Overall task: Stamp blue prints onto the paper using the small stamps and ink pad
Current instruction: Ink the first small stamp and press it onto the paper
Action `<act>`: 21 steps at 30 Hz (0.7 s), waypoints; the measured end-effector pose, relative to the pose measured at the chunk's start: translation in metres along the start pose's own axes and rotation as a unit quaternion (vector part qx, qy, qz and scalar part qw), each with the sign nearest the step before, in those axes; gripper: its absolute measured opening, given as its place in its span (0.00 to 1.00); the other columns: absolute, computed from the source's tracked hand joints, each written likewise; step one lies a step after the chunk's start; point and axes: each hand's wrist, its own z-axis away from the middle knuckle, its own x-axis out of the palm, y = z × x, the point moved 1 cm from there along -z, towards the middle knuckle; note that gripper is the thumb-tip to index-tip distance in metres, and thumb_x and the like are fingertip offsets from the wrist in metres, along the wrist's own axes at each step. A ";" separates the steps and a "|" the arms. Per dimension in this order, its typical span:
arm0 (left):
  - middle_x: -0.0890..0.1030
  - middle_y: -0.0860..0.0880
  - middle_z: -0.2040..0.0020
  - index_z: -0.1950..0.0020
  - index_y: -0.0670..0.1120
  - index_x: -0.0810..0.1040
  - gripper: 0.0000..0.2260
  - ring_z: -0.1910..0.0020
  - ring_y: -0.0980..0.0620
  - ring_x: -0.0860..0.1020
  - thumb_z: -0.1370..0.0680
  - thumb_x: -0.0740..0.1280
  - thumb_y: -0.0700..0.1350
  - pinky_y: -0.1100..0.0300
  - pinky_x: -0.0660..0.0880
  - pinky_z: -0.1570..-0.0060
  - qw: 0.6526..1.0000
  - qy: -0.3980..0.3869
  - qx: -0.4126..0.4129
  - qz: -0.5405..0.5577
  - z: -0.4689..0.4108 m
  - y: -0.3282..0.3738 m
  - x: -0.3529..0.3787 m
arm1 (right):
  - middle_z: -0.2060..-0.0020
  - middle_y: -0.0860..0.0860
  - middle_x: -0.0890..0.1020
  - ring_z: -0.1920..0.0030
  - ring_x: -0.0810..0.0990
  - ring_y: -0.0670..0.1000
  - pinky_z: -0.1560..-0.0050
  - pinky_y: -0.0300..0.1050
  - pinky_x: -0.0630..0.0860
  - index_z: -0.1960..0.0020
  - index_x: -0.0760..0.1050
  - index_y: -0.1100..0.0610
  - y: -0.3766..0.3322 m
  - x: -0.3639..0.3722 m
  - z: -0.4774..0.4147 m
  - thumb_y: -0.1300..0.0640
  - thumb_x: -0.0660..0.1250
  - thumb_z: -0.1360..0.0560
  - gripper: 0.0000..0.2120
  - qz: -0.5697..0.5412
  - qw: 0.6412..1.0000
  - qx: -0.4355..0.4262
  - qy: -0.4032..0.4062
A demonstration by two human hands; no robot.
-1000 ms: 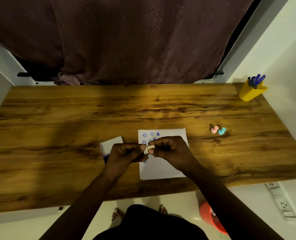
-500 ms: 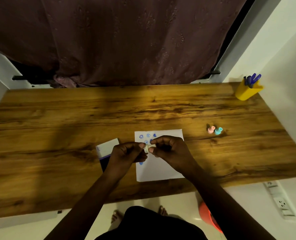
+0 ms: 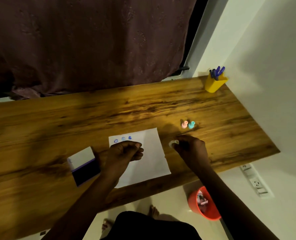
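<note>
A white paper [image 3: 149, 153] lies on the wooden desk with three blue prints [image 3: 123, 139] along its far left edge. My left hand [image 3: 121, 154] hovers over the paper's left part, fingers curled, nothing visible in it. My right hand [image 3: 189, 147] is off the paper's right edge, pinching a small pale stamp [image 3: 173, 142] just above the wood. An open ink pad [image 3: 85, 166] with a white lid and dark pad lies left of the paper. A pink stamp [image 3: 184, 124] and a teal stamp [image 3: 191, 125] stand beyond my right hand.
A yellow pen holder [image 3: 215, 84] with blue pens stands at the desk's far right corner by the wall. A dark curtain [image 3: 85, 42] hangs behind the desk. An orange bin [image 3: 198, 207] sits on the floor below the near edge, with wall sockets [image 3: 255, 182] to its right.
My hands have parted: the right one carried the pale stamp rightward off the paper toward the pink and teal stamps, the left stayed over the paper. The view swung left.
</note>
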 end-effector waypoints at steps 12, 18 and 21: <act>0.90 0.45 0.54 0.46 0.44 0.86 0.06 0.54 0.45 0.88 0.18 0.70 0.42 0.53 0.85 0.50 0.998 -0.062 0.021 -0.026 -0.005 -0.004 0.056 | 0.45 0.51 0.87 0.49 0.86 0.50 0.45 0.47 0.83 0.40 0.83 0.53 0.060 -0.007 -0.012 0.57 0.72 0.23 0.12 0.098 0.995 -0.010 -0.018; 0.89 0.42 0.54 0.45 0.39 0.86 0.07 0.53 0.43 0.88 0.19 0.70 0.41 0.57 0.85 0.53 0.998 -0.061 0.014 -0.012 -0.006 -0.006 0.065 | 0.46 0.51 0.87 0.47 0.86 0.51 0.45 0.46 0.83 0.41 0.83 0.53 0.073 0.002 -0.014 0.57 0.72 0.23 0.11 0.075 0.996 0.006 -0.045; 0.89 0.43 0.54 0.45 0.41 0.86 0.07 0.53 0.44 0.88 0.19 0.70 0.42 0.56 0.85 0.52 0.998 -0.057 0.020 -0.014 -0.008 -0.007 0.066 | 0.41 0.51 0.85 0.43 0.85 0.52 0.42 0.50 0.82 0.37 0.81 0.52 0.078 0.004 -0.012 0.57 0.71 0.23 0.14 0.084 0.994 0.005 -0.064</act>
